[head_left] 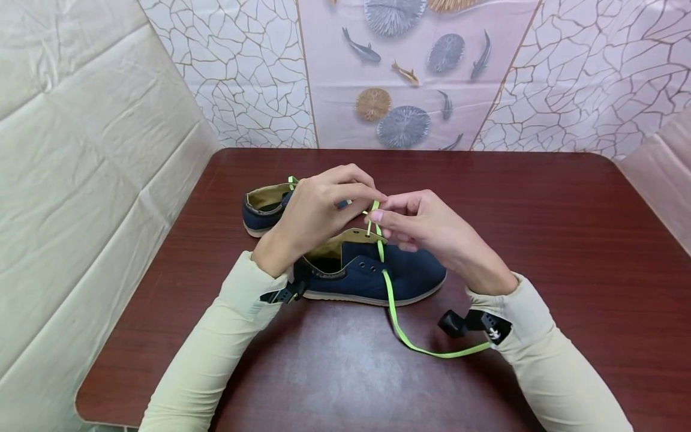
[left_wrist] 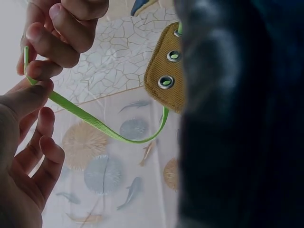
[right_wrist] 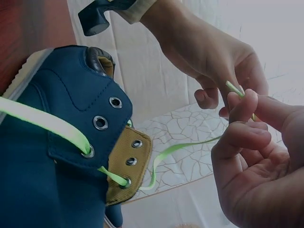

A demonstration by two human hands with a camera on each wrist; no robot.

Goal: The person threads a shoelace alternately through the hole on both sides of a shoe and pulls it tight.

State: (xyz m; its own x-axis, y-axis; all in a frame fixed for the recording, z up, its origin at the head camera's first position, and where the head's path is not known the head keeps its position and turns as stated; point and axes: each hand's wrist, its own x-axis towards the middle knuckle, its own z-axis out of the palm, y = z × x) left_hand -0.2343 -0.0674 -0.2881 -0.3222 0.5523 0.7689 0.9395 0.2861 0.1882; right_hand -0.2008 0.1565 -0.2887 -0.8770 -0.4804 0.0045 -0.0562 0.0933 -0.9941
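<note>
Cream left sleeve (head_left: pixel 210 354), matching right sleeve (head_left: pixel 567 372); black left strap (head_left: pixel 282 294); black right strap (head_left: pixel 476 321), small white marking (head_left: pixel 494 333), black camera (head_left: pixel 452 324)

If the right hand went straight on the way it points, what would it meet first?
Most likely the left hand, just ahead at the green lace, though depth is hard to judge.

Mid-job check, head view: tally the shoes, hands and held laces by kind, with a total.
Shoes: 2 (near shoe, far shoe)
Hands: 2 (left hand, right hand)
Held laces: 1 (green lace)
Total: 5
</note>
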